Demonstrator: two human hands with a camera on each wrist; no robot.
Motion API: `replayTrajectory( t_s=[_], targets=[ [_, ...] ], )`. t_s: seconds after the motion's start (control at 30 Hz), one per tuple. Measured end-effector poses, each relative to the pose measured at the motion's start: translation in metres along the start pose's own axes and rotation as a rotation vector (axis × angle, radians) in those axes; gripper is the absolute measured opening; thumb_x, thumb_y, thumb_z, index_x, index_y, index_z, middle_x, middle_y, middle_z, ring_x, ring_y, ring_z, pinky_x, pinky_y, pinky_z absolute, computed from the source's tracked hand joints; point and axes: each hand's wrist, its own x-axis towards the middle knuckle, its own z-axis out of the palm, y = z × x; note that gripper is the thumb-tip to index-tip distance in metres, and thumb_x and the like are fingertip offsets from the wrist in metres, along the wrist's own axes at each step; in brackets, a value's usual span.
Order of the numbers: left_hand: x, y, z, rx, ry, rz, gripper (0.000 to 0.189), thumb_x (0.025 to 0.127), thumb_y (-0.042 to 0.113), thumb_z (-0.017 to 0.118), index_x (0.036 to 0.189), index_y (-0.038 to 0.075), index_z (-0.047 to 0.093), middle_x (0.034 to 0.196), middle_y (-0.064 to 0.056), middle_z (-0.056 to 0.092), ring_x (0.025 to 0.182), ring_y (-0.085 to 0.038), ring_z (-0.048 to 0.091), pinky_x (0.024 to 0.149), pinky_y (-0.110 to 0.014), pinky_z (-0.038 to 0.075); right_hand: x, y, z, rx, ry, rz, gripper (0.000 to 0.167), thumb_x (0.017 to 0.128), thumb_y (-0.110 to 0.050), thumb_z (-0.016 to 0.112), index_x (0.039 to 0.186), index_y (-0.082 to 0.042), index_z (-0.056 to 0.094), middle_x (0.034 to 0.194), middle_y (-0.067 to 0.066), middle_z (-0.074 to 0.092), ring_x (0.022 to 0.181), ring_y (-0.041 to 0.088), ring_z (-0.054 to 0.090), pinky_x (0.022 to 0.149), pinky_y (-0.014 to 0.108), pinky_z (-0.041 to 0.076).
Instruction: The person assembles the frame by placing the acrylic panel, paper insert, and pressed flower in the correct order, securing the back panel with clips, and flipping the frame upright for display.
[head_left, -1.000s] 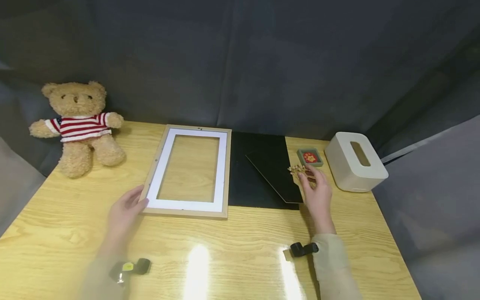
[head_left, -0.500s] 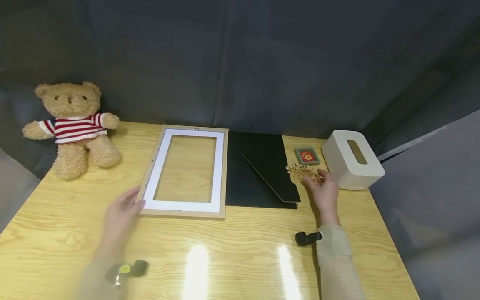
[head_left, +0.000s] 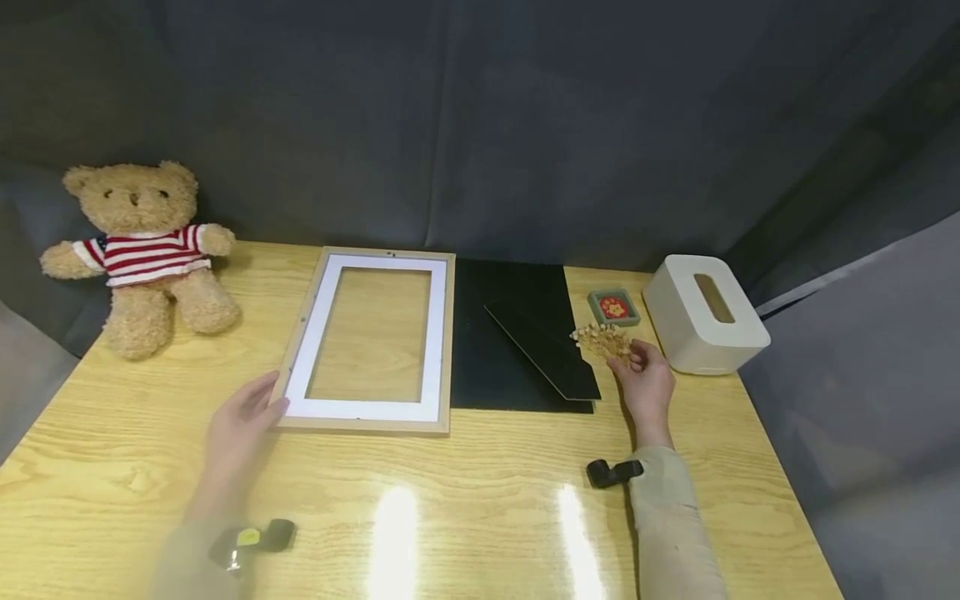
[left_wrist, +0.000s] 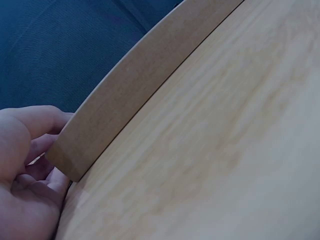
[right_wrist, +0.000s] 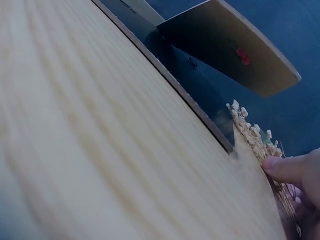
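Observation:
A light wood picture frame (head_left: 367,424) with a white mat (head_left: 300,367) lies at the middle left in the head view. At its near left corner, my left hand (head_left: 240,425) grips it, thumb on top. In the left wrist view the fingers (left_wrist: 42,117) wrap the end of the frame's side (left_wrist: 125,90). A small bunch of dried flowers (head_left: 602,340) is pinched between the thumb and fingers of my right hand (head_left: 648,387). Its pale heads point left, beside the black backing board (head_left: 480,367), whose stand leg (head_left: 547,350) is tilted up.
A small green tray with a red picture (head_left: 615,307) sits just behind the dried flowers. To its right stands a white tissue box (head_left: 712,325). A teddy bear (head_left: 153,258) sits at the back left, and a dark curtain (head_left: 450,125) hangs behind the wooden table (head_left: 480,500).
My right hand has shifted right and a little nearer, and more of the dried flowers now shows left of it. My left hand stays on the frame corner. The head view has turned slightly.

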Motion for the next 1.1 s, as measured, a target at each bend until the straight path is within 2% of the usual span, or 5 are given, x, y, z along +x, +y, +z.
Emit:
replayTrajectory(
  t_s=[0.2, 0.37, 0.5, 0.73, 1.1],
  targets=[
    [0.0003, 0.0025, 0.0005, 0.008, 0.005, -0.011, 0.064, 0.092, 0.043, 0.060, 0.146, 0.018, 0.039, 0.149, -0.009, 0.037, 0.134, -0.030, 0.037, 0.105, -0.048, 0.036, 0.0011, 0.0022, 0.0016, -0.002, 0.030, -0.028, 0.038, 0.083, -0.008, 0.075, 0.117, 0.003, 0.062, 0.103, 0.018, 0.065, 0.090, 0.023, 0.059, 0.072, 0.016, 0.044],
    [0.0017, 0.0014, 0.0010, 0.017, 0.014, -0.006, 0.063, 0.092, 0.043, 0.061, 0.145, 0.017, 0.040, 0.149, -0.009, 0.038, 0.134, -0.029, 0.038, 0.105, -0.046, 0.037, 0.0014, 0.0043, 0.0020, 0.004, 0.067, -0.035, 0.033, 0.083, -0.008, 0.075, 0.113, 0.001, 0.066, 0.101, 0.016, 0.068, 0.088, 0.023, 0.064, 0.066, 0.009, 0.042],
    [0.0022, 0.0016, 0.0010, 0.023, 0.017, -0.006, 0.063, 0.091, 0.044, 0.061, 0.145, 0.018, 0.041, 0.148, -0.009, 0.040, 0.133, -0.029, 0.039, 0.105, -0.044, 0.038, 0.0017, 0.0056, 0.0026, -0.014, 0.107, -0.057, 0.026, 0.083, -0.008, 0.075, 0.107, 0.000, 0.070, 0.097, 0.015, 0.070, 0.084, 0.024, 0.065, 0.062, 0.008, 0.040],
    [0.0031, 0.0010, 0.0005, 0.025, 0.013, 0.000, 0.062, 0.091, 0.044, 0.061, 0.145, 0.020, 0.041, 0.148, -0.009, 0.040, 0.133, -0.029, 0.039, 0.104, -0.041, 0.039, 0.0034, 0.0071, 0.0015, -0.084, 0.146, -0.110, 0.019, 0.084, -0.011, 0.074, 0.101, -0.003, 0.074, 0.094, 0.013, 0.072, 0.080, 0.026, 0.066, 0.063, 0.018, 0.042],
    [0.0040, -0.0010, 0.0008, -0.004, 0.019, -0.042, 0.063, 0.090, 0.045, 0.063, 0.145, 0.021, 0.041, 0.148, -0.010, 0.039, 0.132, -0.028, 0.041, 0.093, -0.019, 0.045, 0.0012, 0.0051, 0.0002, -0.020, 0.120, -0.068, 0.018, 0.083, -0.009, 0.074, 0.100, -0.001, 0.074, 0.091, 0.015, 0.072, 0.079, 0.024, 0.066, 0.058, 0.005, 0.039]
  ],
)
